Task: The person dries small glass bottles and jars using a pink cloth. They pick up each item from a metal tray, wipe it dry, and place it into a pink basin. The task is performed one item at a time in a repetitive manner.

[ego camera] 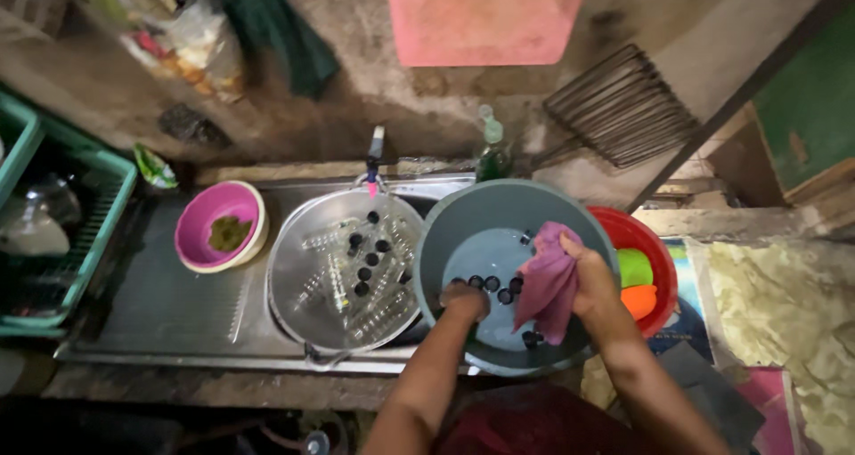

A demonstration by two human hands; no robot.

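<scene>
Head view, left to right: a green crate (85, 215), then a pink bowl (220, 224) on the steel sink drainboard (151, 304), then a metal basin (343, 272) of clear bottles with black caps. Next, the left hand (465, 299) reaches into the grey tub (509, 277), fingers curled among small dark caps (492, 284); whether it grips one I cannot tell. The right hand (592, 281) clutches a purple cloth (548, 281) above the tub. A red bowl (646, 272) sits just beside.

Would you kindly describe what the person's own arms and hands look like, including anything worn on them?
Both forearms are bare to the elbow, with no sleeves in view. The left hand and right hand wear no gloves, and no ring, watch or bracelet shows. A dark red garment covers the body below the arms.
</scene>
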